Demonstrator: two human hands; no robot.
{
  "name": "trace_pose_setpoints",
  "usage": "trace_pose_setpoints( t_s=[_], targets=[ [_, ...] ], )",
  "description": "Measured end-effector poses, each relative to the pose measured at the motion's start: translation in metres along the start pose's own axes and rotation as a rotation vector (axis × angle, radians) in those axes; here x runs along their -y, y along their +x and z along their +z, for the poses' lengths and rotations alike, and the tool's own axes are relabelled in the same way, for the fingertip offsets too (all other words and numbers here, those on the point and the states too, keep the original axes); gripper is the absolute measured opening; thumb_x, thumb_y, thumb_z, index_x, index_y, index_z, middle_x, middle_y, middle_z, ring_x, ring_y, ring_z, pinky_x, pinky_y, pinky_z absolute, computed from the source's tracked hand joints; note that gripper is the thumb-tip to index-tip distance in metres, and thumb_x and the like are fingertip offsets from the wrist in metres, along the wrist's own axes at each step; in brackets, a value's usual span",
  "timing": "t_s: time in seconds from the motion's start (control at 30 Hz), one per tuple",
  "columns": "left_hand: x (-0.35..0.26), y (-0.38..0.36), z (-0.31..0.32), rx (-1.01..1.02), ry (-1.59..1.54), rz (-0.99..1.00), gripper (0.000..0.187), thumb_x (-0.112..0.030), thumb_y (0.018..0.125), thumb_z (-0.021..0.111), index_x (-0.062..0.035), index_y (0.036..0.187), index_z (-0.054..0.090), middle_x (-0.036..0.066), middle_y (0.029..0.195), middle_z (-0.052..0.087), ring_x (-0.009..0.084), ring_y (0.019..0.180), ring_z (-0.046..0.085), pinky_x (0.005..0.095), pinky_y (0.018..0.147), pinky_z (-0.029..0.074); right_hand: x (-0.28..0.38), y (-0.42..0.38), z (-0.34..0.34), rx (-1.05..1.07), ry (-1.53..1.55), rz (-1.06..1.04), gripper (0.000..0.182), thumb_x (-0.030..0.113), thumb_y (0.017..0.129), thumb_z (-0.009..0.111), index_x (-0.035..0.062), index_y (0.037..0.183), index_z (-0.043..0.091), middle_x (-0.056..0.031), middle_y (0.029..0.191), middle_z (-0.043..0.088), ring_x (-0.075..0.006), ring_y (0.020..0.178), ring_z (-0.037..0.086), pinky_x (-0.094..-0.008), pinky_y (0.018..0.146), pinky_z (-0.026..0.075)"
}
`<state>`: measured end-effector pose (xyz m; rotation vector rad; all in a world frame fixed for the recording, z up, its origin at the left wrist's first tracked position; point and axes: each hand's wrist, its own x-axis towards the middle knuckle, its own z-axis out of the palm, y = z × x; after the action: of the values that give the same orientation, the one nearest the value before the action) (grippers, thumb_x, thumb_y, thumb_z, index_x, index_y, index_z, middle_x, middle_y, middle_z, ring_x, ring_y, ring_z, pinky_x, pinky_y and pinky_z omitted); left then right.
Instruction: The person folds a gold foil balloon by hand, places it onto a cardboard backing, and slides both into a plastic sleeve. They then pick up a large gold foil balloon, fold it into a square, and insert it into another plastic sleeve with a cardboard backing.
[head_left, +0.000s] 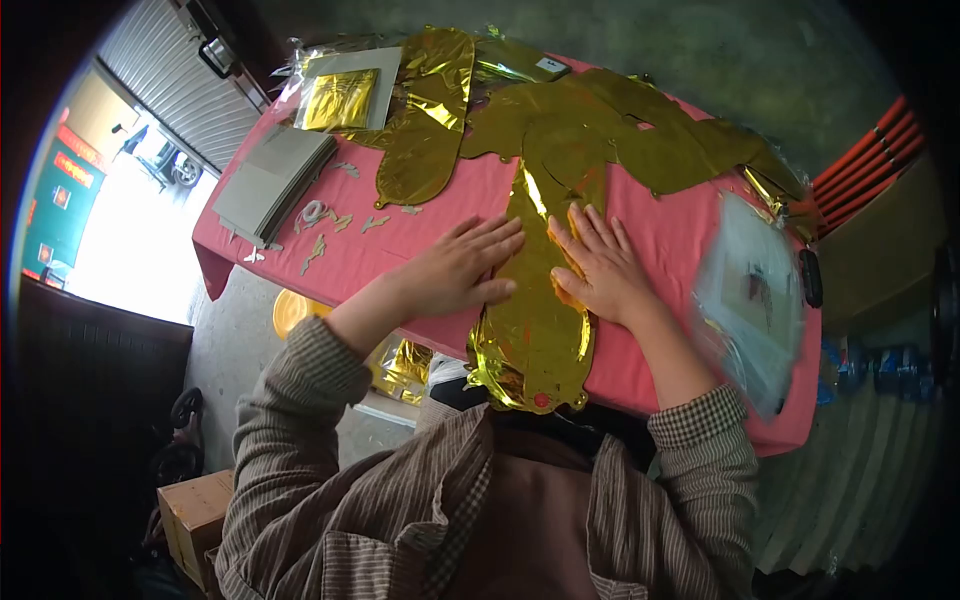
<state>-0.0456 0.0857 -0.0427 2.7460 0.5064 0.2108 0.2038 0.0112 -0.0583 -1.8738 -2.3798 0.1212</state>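
A flat, uninflated gold foil balloon (535,330) lies on the pink tablecloth (440,205) in front of me, its lower end hanging over the near edge. My left hand (460,268) lies flat on the cloth, fingertips touching the balloon's left edge. On the balloon's right side my right hand (600,265) presses palm down with fingers spread. Neither hand grips anything. More gold foil balloons (600,130) spread across the far half of the table.
A stack of grey cards (270,180) sits at the left edge, with small scraps (325,225) beside it. A packaged gold foil sheet (340,95) lies at the back left. Clear plastic bags (755,290) lie at the right. A cardboard box (195,515) stands on the floor.
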Motion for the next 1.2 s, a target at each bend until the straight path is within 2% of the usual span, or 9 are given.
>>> trace_pose_setpoints(
  t_s=[0.17,0.43,0.6,0.7,0.77,1.0,1.1,1.17,1.2],
  targets=[
    [0.042,0.050,0.008,-0.022,0.106,-0.039,0.067,-0.047,0.093,0.041,-0.0034,0.142,0.025,0.016,0.149,0.022,0.0285,0.140,0.015,0.0462,0.112,0.012,0.000,-0.002,-0.002,0.035,0.016,0.023,0.062,0.046,0.090,0.042,0.0277,0.146,0.021,-0.0101,0.153,0.012,-0.0275,0.141,0.010,-0.0442,0.113,0.006],
    [0.073,0.080,0.004,-0.023,0.290,-0.080,0.068,-0.054,0.093,0.032,-0.0079,0.143,0.026,0.009,0.150,0.024,0.0261,0.141,0.010,0.0475,0.113,0.007,0.001,-0.002,-0.001,0.032,0.013,0.011,0.058,0.046,0.091,0.040,0.0297,0.144,0.026,-0.0099,0.153,0.012,-0.0279,0.141,0.009,-0.0446,0.113,0.006],
    [0.060,0.072,0.007,-0.137,0.343,-0.031,0.063,-0.047,0.093,0.038,-0.0091,0.143,0.028,0.008,0.149,0.025,0.0268,0.141,0.010,0.0461,0.113,0.010,0.000,-0.002,-0.002,0.027,0.014,0.013,0.058,0.045,0.091,0.041,0.0299,0.144,0.026,-0.0098,0.153,0.013,-0.0281,0.141,0.010,-0.0454,0.113,0.006],
    [0.025,0.046,0.002,-0.106,0.303,0.059,0.060,-0.039,0.093,0.043,-0.0087,0.142,0.030,0.010,0.149,0.026,0.0276,0.141,0.013,0.0456,0.113,0.012,0.000,-0.002,-0.001,0.026,0.019,0.011,0.058,0.045,0.091,0.041,0.0300,0.144,0.026,-0.0097,0.153,0.013,-0.0283,0.141,0.011,-0.0459,0.113,0.005],
    [0.007,0.019,0.002,-0.022,0.112,0.116,0.056,-0.032,0.092,0.046,-0.0069,0.140,0.033,0.012,0.148,0.028,0.0283,0.140,0.017,0.0447,0.112,0.015,-0.001,-0.003,-0.001,0.010,0.025,0.002,0.058,0.045,0.091,0.041,0.0300,0.144,0.026,-0.0095,0.153,0.014,-0.0281,0.141,0.011,-0.0462,0.113,0.005],
    [-0.052,-0.052,-0.012,0.109,0.031,0.101,0.051,-0.022,0.089,0.050,-0.0035,0.135,0.040,0.014,0.145,0.033,0.0292,0.138,0.023,0.0432,0.113,0.017,0.000,-0.005,-0.003,0.005,0.041,0.007,0.057,0.044,0.091,0.041,0.0307,0.144,0.025,-0.0098,0.153,0.014,-0.0275,0.141,0.010,-0.0467,0.113,0.004],
    [-0.051,-0.060,-0.019,0.103,-0.137,0.110,0.058,-0.014,0.081,0.058,-0.0053,0.136,0.040,0.014,0.141,0.038,0.0329,0.132,0.033,0.0437,0.109,0.026,0.000,-0.005,0.000,0.014,0.021,-0.012,0.058,0.044,0.091,0.040,0.0304,0.145,0.024,-0.0101,0.153,0.013,-0.0272,0.141,0.009,-0.0476,0.113,0.003],
    [-0.047,-0.055,-0.017,-0.009,-0.161,-0.035,0.066,-0.011,0.070,0.064,-0.0068,0.132,0.045,0.013,0.131,0.048,0.0325,0.119,0.045,0.0425,0.101,0.035,-0.002,-0.005,0.001,0.024,0.040,-0.034,0.058,0.045,0.091,0.039,0.0298,0.145,0.024,-0.0103,0.153,0.013,-0.0272,0.141,0.009,-0.0483,0.113,0.002],
    [-0.048,-0.050,-0.017,-0.015,-0.157,-0.034,0.066,-0.011,0.070,0.064,-0.0068,0.132,0.045,0.013,0.131,0.048,0.0325,0.119,0.045,0.0425,0.101,0.035,-0.002,-0.004,0.001,0.020,0.035,-0.036,0.058,0.045,0.091,0.039,0.0298,0.145,0.024,-0.0103,0.153,0.013,-0.0272,0.141,0.009,-0.0483,0.113,0.002]
  ],
)
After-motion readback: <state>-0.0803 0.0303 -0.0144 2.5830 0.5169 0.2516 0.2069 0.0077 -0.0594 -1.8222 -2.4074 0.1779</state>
